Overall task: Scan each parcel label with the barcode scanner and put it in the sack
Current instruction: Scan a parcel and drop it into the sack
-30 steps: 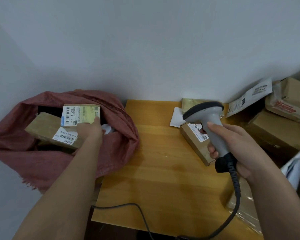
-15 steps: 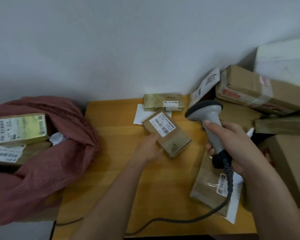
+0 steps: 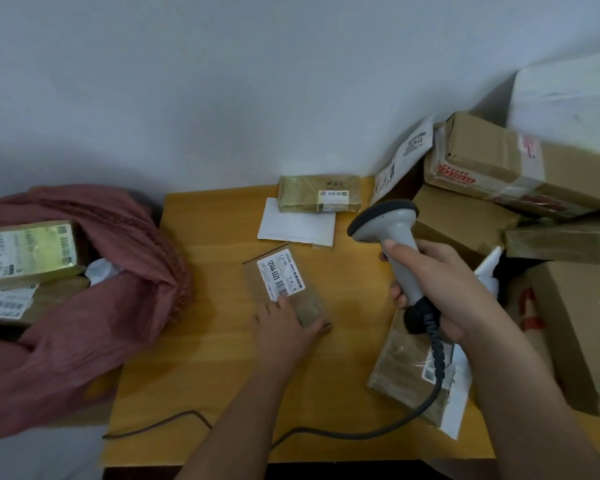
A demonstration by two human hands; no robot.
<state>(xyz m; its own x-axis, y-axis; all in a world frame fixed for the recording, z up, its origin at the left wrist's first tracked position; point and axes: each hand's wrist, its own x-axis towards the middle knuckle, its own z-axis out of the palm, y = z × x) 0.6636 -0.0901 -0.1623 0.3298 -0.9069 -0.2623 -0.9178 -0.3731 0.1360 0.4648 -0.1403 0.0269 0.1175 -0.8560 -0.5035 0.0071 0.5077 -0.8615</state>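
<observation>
Small cardboard parcel [image 3: 286,291]: centre of frame, flat on table [image 3: 205,358], label [image 3: 280,274] facing up. Left hand [image 3: 284,327] grasps near end, fingers curled over edges. Right hand [image 3: 440,292] clenched round barcode scanner [image 3: 394,244] handle, head aimed left. Parcel judged light, rigid, non-fragile; grip long edges, clear of label. Sack [image 3: 94,306] at left, partly cut off. Label print blurred.

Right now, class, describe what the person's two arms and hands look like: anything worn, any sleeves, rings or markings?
Both forearms are bare to the bottom edge of the picture, with no sleeves in view. The left hand and the right hand wear no gloves. No ring, watch, bracelet or marking shows on either.
</observation>
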